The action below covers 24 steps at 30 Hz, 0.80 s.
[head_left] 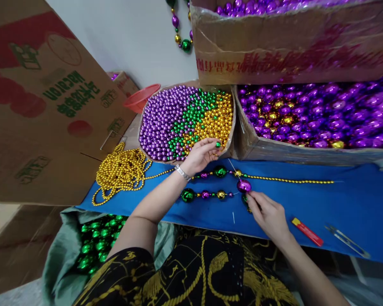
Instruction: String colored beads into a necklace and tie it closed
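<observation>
Now the left hand [201, 154] pinches a green bead [218, 145] over the box [230, 140]; the strand [242, 185] (right hand [268, 214] gripping it) lies just right, running sideways.

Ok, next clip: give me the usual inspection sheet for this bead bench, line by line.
Surface: blue cloth over the bench.
Job's things: partly strung strand of purple, green and gold beads; large purple bead on a needle; box of small mixed beads.
Clutter: coil of gold bead chain, red lighter, thread snips.
Grippers: left hand pinches a small green bead over the box; right hand pinches the strand's end.
Cables: nothing seen.
Surroundings: cartons of large purple beads, sack of green beads, red bowl.
</observation>
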{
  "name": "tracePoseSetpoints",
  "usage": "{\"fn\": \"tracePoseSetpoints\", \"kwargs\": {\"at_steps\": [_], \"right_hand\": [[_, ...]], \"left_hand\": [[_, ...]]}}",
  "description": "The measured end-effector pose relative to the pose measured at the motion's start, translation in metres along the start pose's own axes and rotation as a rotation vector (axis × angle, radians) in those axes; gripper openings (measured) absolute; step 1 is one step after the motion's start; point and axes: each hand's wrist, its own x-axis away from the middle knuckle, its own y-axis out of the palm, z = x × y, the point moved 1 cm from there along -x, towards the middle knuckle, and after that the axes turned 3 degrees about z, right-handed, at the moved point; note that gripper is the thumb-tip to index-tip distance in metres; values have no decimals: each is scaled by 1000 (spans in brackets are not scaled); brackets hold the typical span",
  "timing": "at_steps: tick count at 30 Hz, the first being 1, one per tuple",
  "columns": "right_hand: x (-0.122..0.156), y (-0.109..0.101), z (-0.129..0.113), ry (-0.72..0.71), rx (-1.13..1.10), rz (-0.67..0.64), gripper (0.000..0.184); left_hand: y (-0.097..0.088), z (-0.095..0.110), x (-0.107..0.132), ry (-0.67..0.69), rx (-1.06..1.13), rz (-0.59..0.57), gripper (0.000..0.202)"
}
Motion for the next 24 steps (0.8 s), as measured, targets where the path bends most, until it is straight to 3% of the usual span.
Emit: {"fn": "tracePoseSetpoints", "kwargs": {"at_steps": [4, 16, 19, 24], "right_hand": [[0, 0, 0, 28, 19, -24, 18], [6, -1, 5, 9, 33, -1, 15], [7, -3, 8, 25, 43, 0, 16], [15, -14, 32, 95, 167, 12, 20]], "left_hand": [[22, -12, 17, -138, 239, 6, 24], [41, -16, 29, -148, 225, -21, 27], [46, -16, 31, -76, 162, -25, 31], [67, -26, 32, 182, -92, -82, 30]]}}
